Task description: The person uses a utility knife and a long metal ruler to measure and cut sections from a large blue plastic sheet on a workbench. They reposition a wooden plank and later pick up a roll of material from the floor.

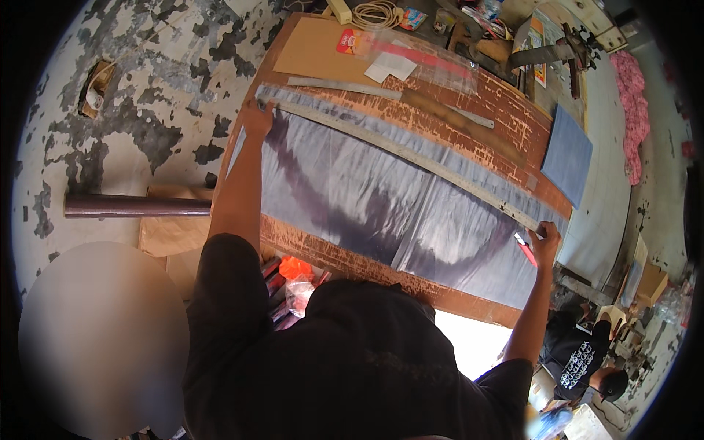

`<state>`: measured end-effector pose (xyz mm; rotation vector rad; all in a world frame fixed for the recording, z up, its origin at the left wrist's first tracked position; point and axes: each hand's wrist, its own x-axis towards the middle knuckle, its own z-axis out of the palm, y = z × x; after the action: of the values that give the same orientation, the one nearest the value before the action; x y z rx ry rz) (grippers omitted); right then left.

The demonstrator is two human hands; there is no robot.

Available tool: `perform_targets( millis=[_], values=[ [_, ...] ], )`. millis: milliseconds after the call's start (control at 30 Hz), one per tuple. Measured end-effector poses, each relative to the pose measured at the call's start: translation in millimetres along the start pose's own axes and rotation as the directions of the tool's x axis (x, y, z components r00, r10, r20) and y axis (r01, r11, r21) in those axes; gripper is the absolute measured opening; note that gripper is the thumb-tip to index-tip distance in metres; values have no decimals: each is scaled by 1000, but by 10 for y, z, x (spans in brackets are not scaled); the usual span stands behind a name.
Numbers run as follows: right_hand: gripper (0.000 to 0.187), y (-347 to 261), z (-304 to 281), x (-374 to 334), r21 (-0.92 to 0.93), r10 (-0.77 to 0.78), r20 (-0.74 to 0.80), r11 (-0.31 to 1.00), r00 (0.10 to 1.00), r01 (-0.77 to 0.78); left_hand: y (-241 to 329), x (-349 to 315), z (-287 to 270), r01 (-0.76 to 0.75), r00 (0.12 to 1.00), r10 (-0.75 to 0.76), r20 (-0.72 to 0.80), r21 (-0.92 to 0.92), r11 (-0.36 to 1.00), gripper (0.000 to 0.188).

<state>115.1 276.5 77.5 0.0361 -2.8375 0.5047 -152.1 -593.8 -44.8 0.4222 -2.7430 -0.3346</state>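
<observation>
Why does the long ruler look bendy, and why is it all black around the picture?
Head view: the fisheye lens bows the long ruler and the table edges; the black ring is the lens rim. Bright glare whitens the gap under the table's near edge. The left hand and right hand look sharp.

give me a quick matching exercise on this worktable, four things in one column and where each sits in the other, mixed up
Things:
1. left hand
2. right hand
3. blue square sheet
4. cardboard sheet

Places:
A. far corner of the table, past the short ruler
B. left end of the long ruler
C. table's right edge, overhanging
D. right end of the long ruler, holding a red pen

Pairs: 1-B, 2-D, 3-C, 4-A
</observation>
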Motion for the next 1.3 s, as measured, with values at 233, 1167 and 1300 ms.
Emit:
perform_targets(
  millis=[233, 1167, 1300],
  values=[
    [38, 37, 107, 212, -62, 94, 115, 994, 989, -87, -146, 229, -8, 114, 993, -107, 45, -209, 971, 58],
    [76, -2594, 1786, 434, 81, 196, -21, 978, 980, -193, -259, 393, 191, -99, 995, 100, 30, -40, 994, 61],
    [69, -2725, 1991, 581, 44, 145, 55, 988, 988, -147, -249, 372, 139, -111, 994, 112, 14, -28, 993, 60]
  ],
)
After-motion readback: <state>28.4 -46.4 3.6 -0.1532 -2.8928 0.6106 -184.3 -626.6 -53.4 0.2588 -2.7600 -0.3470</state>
